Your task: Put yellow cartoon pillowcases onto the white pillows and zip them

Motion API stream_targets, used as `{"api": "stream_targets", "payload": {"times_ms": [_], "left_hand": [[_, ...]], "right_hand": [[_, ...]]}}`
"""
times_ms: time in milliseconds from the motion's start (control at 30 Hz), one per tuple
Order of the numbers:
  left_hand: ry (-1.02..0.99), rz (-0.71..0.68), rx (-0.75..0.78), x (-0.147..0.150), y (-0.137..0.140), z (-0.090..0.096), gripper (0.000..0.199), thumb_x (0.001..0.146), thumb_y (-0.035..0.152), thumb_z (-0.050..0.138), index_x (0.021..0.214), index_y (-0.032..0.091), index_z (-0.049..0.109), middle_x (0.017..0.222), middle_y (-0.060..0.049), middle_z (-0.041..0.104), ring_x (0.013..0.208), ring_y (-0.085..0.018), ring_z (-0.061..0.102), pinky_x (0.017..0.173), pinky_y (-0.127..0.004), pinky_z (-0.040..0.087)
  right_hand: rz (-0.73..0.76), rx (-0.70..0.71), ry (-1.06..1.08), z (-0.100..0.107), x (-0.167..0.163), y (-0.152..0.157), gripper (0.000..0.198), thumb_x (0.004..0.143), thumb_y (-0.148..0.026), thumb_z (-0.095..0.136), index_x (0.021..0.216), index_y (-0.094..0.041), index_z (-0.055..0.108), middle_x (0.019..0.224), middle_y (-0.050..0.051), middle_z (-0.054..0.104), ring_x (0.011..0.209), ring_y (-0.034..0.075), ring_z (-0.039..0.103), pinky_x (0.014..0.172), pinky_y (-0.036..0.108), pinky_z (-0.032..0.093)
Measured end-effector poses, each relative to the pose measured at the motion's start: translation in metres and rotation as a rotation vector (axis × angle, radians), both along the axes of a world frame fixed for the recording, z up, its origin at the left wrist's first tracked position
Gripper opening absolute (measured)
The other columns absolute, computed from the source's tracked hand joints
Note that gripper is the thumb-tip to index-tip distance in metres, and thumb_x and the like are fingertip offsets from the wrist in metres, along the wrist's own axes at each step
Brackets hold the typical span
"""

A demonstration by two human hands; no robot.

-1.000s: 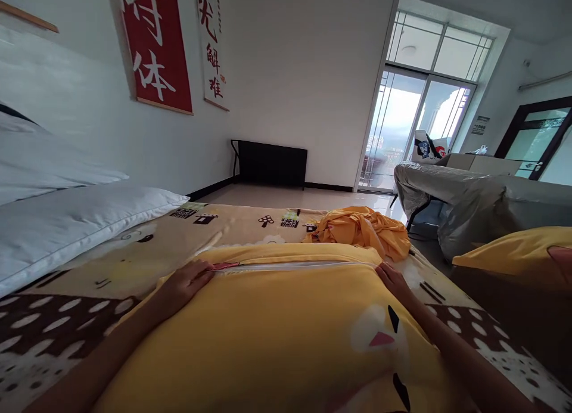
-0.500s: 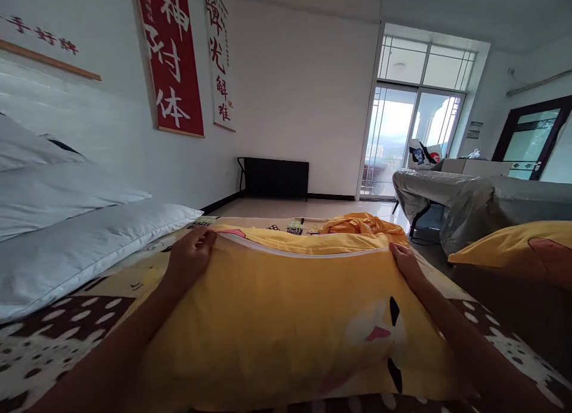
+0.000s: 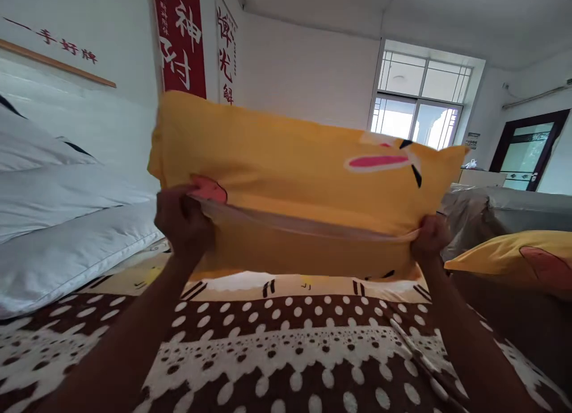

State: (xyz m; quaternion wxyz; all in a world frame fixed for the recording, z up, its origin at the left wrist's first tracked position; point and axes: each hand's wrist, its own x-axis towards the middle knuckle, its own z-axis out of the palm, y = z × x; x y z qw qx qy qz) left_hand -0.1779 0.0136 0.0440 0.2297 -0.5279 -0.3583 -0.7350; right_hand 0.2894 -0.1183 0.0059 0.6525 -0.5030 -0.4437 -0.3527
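Observation:
A yellow pillow (image 3: 277, 168) with a printed pink-and-black cartoon face hangs in the air before me, above the bed. Along the side facing me runs its pale zipper seam (image 3: 304, 225). My left hand (image 3: 185, 222) is closed on the left end of that seam, beside a pink printed patch. At the right end, my right hand (image 3: 429, 237) grips the cover in a fist. Beneath the pillow lies a brown and cream polka-dot blanket (image 3: 277, 359). The pillow hides the far part of the bed.
White pillows (image 3: 67, 240) are stacked at the left against the wall. Another yellow pillow (image 3: 504, 252) lies at the right. Behind it stands plastic-covered furniture (image 3: 536, 201). A thin pale cord or stick (image 3: 415, 353) lies on the blanket's right side.
Both hands have lifted the yellow pillow off the bed and tilted it, so its seam now faces me lower down. The blanket beneath has come into view, and the camera has tipped upward slightly.

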Motion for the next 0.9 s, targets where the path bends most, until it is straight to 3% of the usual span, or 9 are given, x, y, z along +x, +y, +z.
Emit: {"api": "stream_targets", "payload": {"times_ms": [100, 200, 267, 333, 533, 667, 767, 833, 900], "left_hand": [[0.088, -0.064, -0.124, 0.002, 0.018, -0.063, 0.023, 0.085, 0.019, 0.039, 0.095, 0.010, 0.057, 0.097, -0.010, 0.060, 0.097, -0.018, 0.053, 0.089, -0.033, 0.040], [0.180, -0.137, -0.265, 0.005, 0.036, -0.124, 0.019, 0.083, 0.025, 0.039, 0.076, 0.016, 0.053, 0.070, -0.004, 0.057, 0.069, -0.016, 0.053, 0.066, -0.026, 0.042], [0.199, -0.165, -0.349, 0.005, 0.049, -0.146, 0.022, 0.084, 0.029, 0.036, 0.069, 0.018, 0.048, 0.063, -0.002, 0.054, 0.060, -0.015, 0.051, 0.058, -0.025, 0.039], [0.221, -0.193, -0.420, 0.002, 0.063, -0.149, 0.025, 0.085, 0.031, 0.034, 0.066, 0.019, 0.046, 0.059, -0.001, 0.053, 0.056, -0.014, 0.050, 0.054, -0.024, 0.036], [0.316, -0.294, -0.528, -0.004, 0.089, -0.134, 0.031, 0.081, 0.037, 0.040, 0.057, 0.018, 0.046, 0.051, 0.002, 0.048, 0.050, -0.012, 0.047, 0.053, -0.023, 0.032], [0.242, -0.307, -0.500, -0.002, 0.095, -0.138, 0.035, 0.083, 0.038, 0.038, 0.054, 0.018, 0.042, 0.049, 0.003, 0.043, 0.049, -0.011, 0.043, 0.051, -0.023, 0.031], [0.192, -0.314, -0.462, -0.002, 0.097, -0.141, 0.036, 0.084, 0.036, 0.038, 0.053, 0.018, 0.039, 0.049, 0.003, 0.040, 0.048, -0.010, 0.041, 0.050, -0.023, 0.032], [0.164, -0.304, -0.434, -0.002, 0.095, -0.142, 0.034, 0.084, 0.034, 0.039, 0.054, 0.018, 0.040, 0.050, 0.002, 0.042, 0.050, -0.011, 0.042, 0.053, -0.023, 0.034], [0.141, -0.284, -0.400, -0.002, 0.090, -0.142, 0.033, 0.085, 0.030, 0.039, 0.055, 0.018, 0.044, 0.053, 0.001, 0.047, 0.054, -0.012, 0.046, 0.057, -0.024, 0.037]], "right_hand": [[0.076, -0.211, -0.138, -0.059, -0.006, 0.015, 0.036, 0.079, -0.041, 0.042, 0.049, -0.022, 0.034, 0.046, -0.003, 0.036, 0.048, 0.011, 0.038, 0.052, 0.026, 0.029], [0.136, -0.357, -0.185, -0.114, -0.014, 0.031, 0.036, 0.081, -0.040, 0.044, 0.051, -0.020, 0.044, 0.046, -0.002, 0.046, 0.045, 0.011, 0.044, 0.049, 0.024, 0.031], [0.131, -0.398, -0.164, -0.134, -0.014, 0.044, 0.040, 0.086, -0.040, 0.040, 0.054, -0.019, 0.048, 0.047, -0.001, 0.050, 0.044, 0.011, 0.045, 0.047, 0.023, 0.031], [0.116, -0.425, -0.140, -0.142, -0.012, 0.057, 0.045, 0.090, -0.041, 0.036, 0.053, -0.018, 0.048, 0.046, 0.000, 0.050, 0.044, 0.011, 0.045, 0.047, 0.023, 0.030], [0.106, -0.483, -0.153, -0.149, 0.000, 0.075, 0.048, 0.092, -0.043, 0.034, 0.054, -0.018, 0.051, 0.051, 0.001, 0.055, 0.048, 0.012, 0.048, 0.051, 0.025, 0.035], [0.034, -0.475, -0.186, -0.134, -0.006, 0.074, 0.041, 0.091, -0.038, 0.038, 0.057, -0.019, 0.051, 0.058, 0.003, 0.055, 0.061, 0.016, 0.050, 0.062, 0.028, 0.038], [-0.031, -0.487, -0.390, -0.104, -0.044, 0.073, 0.027, 0.088, -0.030, 0.044, 0.068, -0.019, 0.058, 0.074, 0.006, 0.061, 0.081, 0.020, 0.052, 0.078, 0.035, 0.037], [0.041, -0.461, -0.511, -0.087, -0.084, 0.074, 0.018, 0.086, -0.029, 0.048, 0.094, -0.019, 0.061, 0.099, 0.009, 0.063, 0.098, 0.022, 0.052, 0.088, 0.038, 0.034], [0.111, -0.544, -0.577, -0.080, -0.125, 0.079, 0.031, 0.083, -0.026, 0.052, 0.114, -0.019, 0.055, 0.114, 0.010, 0.060, 0.108, 0.023, 0.049, 0.093, 0.039, 0.032]]}}
